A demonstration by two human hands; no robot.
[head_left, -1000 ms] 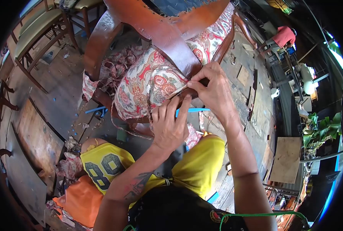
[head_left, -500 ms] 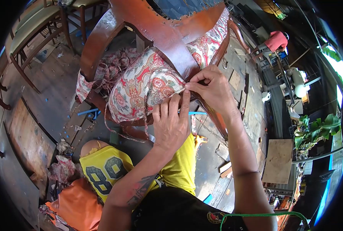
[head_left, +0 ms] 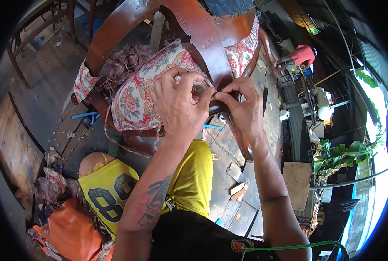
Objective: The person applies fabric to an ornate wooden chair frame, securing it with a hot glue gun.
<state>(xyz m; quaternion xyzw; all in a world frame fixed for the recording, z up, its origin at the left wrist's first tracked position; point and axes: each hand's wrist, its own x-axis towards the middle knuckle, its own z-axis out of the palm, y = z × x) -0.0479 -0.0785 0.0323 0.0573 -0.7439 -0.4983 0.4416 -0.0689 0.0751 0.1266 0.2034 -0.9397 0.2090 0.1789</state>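
Observation:
A wooden chair (head_left: 202, 28) with a reddish-brown polished frame stands before me, its seat covered in floral upholstery fabric (head_left: 131, 102). My left hand (head_left: 178, 102) is over the seat, thumb and fingers drawn together at the fabric's edge beside the frame. Right against it, my right hand (head_left: 246, 102) pinches the same edge between thumb and forefinger. The fingertips of both hands nearly meet under the curved wooden back piece, and they cover the bit of cloth between them. A loose fabric strip (head_left: 131, 150) hangs from the seat's lower edge.
Orange material (head_left: 72, 224) and fabric scraps (head_left: 50, 185) lie at lower left. Blue strips (head_left: 87, 116) and wood offcuts (head_left: 237, 190) are scattered on the floor. Another chair (head_left: 22, 52) stands upper left. A person in a red shirt (head_left: 302, 55) bends over at upper right.
My left hand has risen from lying flat on the fabric to a pinch beside my right fingers. The right hand has stayed at the edge. The view has shifted slightly.

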